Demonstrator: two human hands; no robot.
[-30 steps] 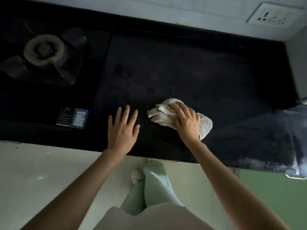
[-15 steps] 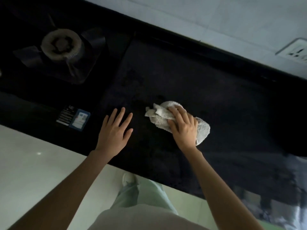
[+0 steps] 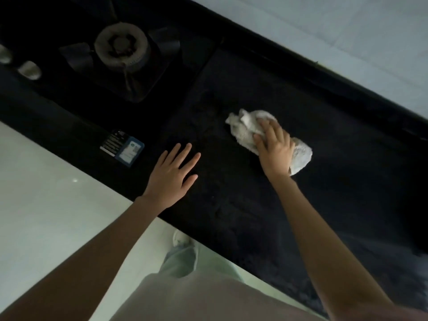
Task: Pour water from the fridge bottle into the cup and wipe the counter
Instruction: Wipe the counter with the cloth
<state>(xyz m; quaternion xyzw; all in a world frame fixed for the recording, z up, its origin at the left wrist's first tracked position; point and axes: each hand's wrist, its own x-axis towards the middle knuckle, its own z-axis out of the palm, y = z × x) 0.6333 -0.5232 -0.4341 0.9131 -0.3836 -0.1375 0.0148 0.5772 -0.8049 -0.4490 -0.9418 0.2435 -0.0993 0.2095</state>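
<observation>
Since half a second ago, our right hand [image 3: 275, 150] has pushed the cloth [image 3: 249, 129] a little farther along the dark worktop [image 3: 347, 172], away from our left hand [image 3: 171, 177], and the burner has slid nearer the middle of the view as our head turned.

We count two hands. The right one lies on top of the cloth, its fingers [image 3: 266, 126] bent down over the bunched fabric and pressing it onto the worktop; whether the thumb pinches it we cannot tell. The left one rests flat on the worktop near the front edge, fingers [image 3: 185, 154] straight and spread apart, holding nothing.

We count one cloth, white and crumpled, sticking out ahead of the right fingertips and again behind the wrist. Bottle and cup do not show in this view.

Just left of the left fingertips lies one small card or label [image 3: 122, 147], dark on one half and blue on the other. Farther off, beyond those fingers, sits one gas burner [image 3: 121, 46] with its pan support. Two pale knobs [image 3: 29, 69] show at the far left edge. Behind the right fingers, a pale tiled wall [image 3: 347, 31] rises from the worktop. Nothing lies between the two hands but bare dark surface.
</observation>
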